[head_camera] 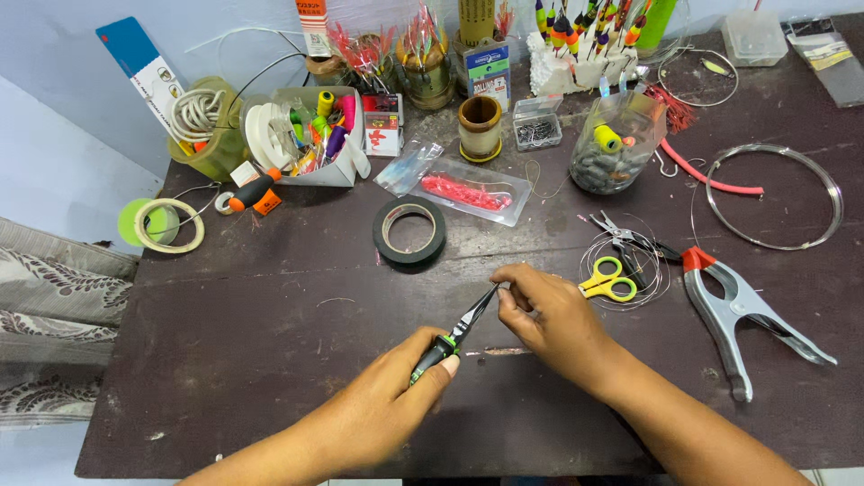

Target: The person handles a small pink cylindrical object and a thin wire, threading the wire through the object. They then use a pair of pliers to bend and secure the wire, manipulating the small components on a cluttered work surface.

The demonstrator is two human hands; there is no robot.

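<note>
My left hand (pixel 387 400) grips the green-and-black handles of slim needle-nose pliers (pixel 459 333), which point up and to the right. My right hand (pixel 549 315) meets the plier tips, its thumb and forefinger pinched on something too small to make out, perhaps thin wire. Both hands work low over the dark wooden table (pixel 252 333), just below a roll of black tape (pixel 410 231).
Yellow-handled scissors (pixel 607 279) and small pliers lie on a wire coil right of my hand. A large metal spring clamp (pixel 738 310), a wire ring (pixel 774 193), a jar of sinkers (pixel 612 144), a bag of pink lures (pixel 472 191), thread spools and floats crowd the back.
</note>
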